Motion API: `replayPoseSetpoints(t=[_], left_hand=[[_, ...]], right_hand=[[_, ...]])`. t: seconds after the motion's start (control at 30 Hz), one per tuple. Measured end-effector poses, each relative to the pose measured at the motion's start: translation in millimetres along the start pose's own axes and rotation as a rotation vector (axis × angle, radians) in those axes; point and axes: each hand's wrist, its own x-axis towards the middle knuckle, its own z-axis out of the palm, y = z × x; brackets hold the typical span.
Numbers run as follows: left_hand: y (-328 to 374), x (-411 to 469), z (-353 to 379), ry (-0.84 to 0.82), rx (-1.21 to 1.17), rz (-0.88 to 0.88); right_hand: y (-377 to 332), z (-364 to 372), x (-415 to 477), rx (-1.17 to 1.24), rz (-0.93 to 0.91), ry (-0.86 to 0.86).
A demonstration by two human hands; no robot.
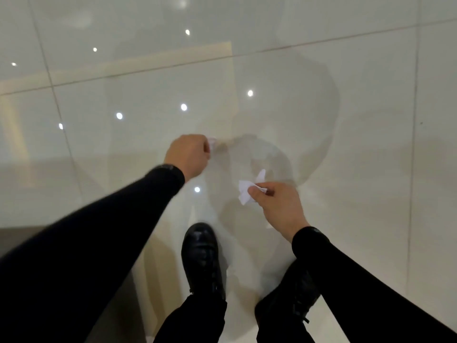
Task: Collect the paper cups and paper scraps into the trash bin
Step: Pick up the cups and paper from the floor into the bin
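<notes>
Both of my grips are loaded, and no trash bin or paper cup shows in the head view, so I judge the step in hand to be securing these two pieces and carrying them to the bin.

The right grip [277, 206] pinches a white paper scrap [244, 193] between thumb and forefinger, with the other fingers curled in beneath. Most of the scrap sticks out past the fingertips. It is a thin, creased sheet with a pointed flap standing up at its far side. It hangs above the glossy floor [371, 144], ahead of the black shoe [201, 253].

The left grip [189, 154] is curled tight, and a small crumpled scrap [212, 142] peeks out at its fingertips. The hand is blurred, so I cannot tell whether that piece is clear of the floor or touching it.

To do this well I would first confirm the left pinch before raising that arm, since so little paper shows there. On the right I would fold the loose flap into the palm, because paper this light could flutter or slip on the walk. Then I would look up to find the bin, bring each grip over its opening and spread the fingers only once above it.
</notes>
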Motion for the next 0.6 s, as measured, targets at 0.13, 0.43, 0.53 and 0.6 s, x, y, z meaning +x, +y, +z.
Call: replayPoseSetpoints(t=[0.13, 0.43, 0.53, 0.6], left_hand=[[36.7, -84.5, -25.7, 0.016, -0.422, -0.044], [77.0, -218.8, -146.4, 0.126, -0.822, -0.069], [81.6, -251.5, -189.9, 0.165, -0.867, -0.041], [85.2, -272.4, -214.2, 0.236, -0.81, -0.021]], right_hand=[[-22.8, -14.0, -47.7, 0.163, 0.066, 0.076], [-149.5, -51.0, -175.7, 0.51, -0.037, -0.109], [-182.4, -64.7, -217.8, 0.535, -0.115, -0.178], [-200.3, -73.3, -246.6, 0.575, -0.146, -0.182]])
